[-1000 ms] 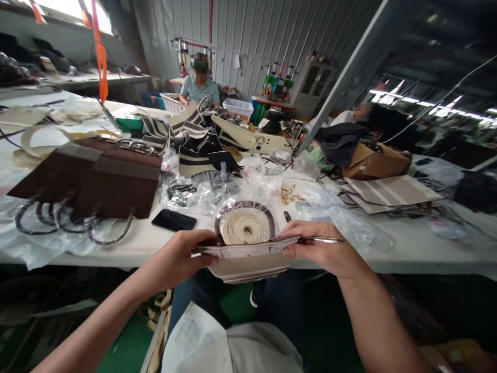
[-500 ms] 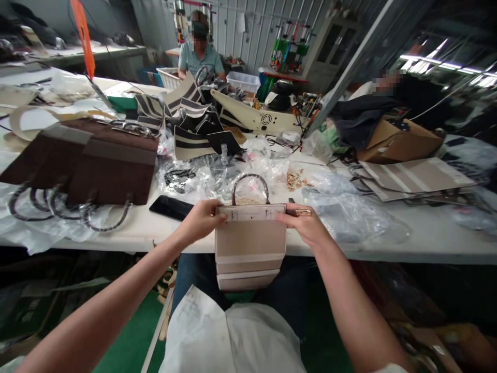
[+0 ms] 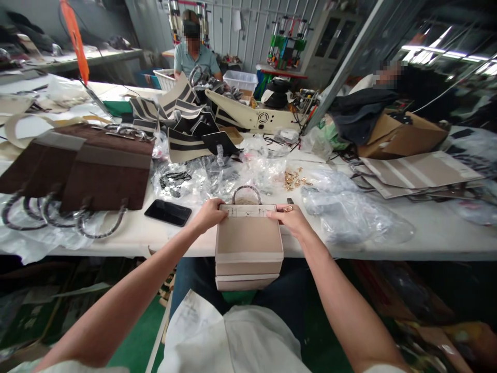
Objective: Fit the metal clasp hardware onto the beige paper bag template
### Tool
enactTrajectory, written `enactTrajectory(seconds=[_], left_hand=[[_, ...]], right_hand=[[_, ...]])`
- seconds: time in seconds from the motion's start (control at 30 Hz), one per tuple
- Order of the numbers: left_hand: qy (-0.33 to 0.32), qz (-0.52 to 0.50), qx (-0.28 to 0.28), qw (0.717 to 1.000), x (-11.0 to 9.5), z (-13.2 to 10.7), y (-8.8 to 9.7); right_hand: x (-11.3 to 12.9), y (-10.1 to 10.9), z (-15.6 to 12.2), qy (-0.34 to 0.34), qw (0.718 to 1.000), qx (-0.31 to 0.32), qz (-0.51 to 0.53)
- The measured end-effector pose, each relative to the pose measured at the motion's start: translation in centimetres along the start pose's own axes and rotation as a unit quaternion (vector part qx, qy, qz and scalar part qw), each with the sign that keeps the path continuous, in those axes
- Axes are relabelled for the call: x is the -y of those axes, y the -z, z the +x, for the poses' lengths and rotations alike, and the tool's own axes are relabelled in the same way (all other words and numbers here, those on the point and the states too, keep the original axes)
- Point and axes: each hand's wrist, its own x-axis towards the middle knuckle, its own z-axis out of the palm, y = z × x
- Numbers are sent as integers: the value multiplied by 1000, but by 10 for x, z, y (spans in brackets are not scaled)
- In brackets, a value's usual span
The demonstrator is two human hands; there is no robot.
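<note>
A small beige handbag (image 3: 249,245) with a pale band near its bottom hangs over the white table's front edge (image 3: 388,248). My left hand (image 3: 209,214) grips its top left corner and my right hand (image 3: 289,218) grips its top right corner. A small gold metal piece (image 3: 288,209) sits against my right fingers. The bag's round dark handle (image 3: 246,189) stands up just behind its top edge, with a cream roll partly hidden inside the loop.
A black phone (image 3: 167,212) lies left of my hands. Brown bag panels (image 3: 93,171) with loop handles lie further left. Clear plastic bags (image 3: 349,212), gold fittings (image 3: 294,180), striped pieces (image 3: 186,147) and beige panels (image 3: 419,173) cover the table. Two people sit beyond it.
The bag was held flat, edge-on, a second ago; now it hangs upright with its front toward me. Both hands have moved to its top corners and slightly further over the table.
</note>
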Motion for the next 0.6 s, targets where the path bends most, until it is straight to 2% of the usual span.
enactTrajectory(seconds=[0.2, 0.4, 0.6], left_hand=[[-33, 42, -17, 998, 5, -1, -1], [-26, 55, -54, 997, 12, -4, -14], [-24, 26, -47, 998, 15, -5, -20]], right_hand=[[-2, -4, 3, -18, 1000, -17, 9], [-11, -8, 1, -13, 999, -33, -5], [-17, -9, 2, -11, 999, -36, -13]])
